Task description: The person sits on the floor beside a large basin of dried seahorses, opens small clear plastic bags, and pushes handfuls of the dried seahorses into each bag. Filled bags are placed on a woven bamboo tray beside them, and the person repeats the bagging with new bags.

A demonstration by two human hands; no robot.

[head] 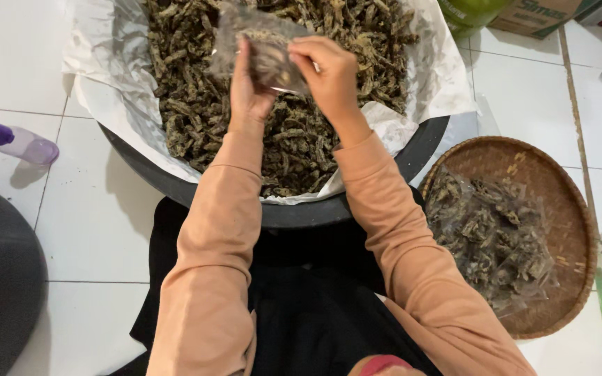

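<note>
A big dark tub [419, 150] sits on the white tile floor [92, 230]. White paper [440, 76] lines it, and it is full of dry, dark, crinkly snack pieces [196, 104]. To the right is a round woven tray [566, 209]. Filled clear bags [492, 237] lie on it. A small purple bottle [19, 141] lies on the floor to the left.

The person holds a small clear bag [263, 45] up over the tub. It has some of the dark pieces inside. The left hand [249, 90] is curled around the left side of the bag. The right hand [329, 73] pinches the bag's right side between thumb and fingers. Both hands are closed on it.

The bag looks thin, soft and shiny. I think it is light and floppy, and a bit slippery. It would sag if you held it by one corner. The pieces inside look dry and stiff, so they might snap if squeezed hard. The best place to hold it is by its edges, on both sides, with a soft grip.
</note>
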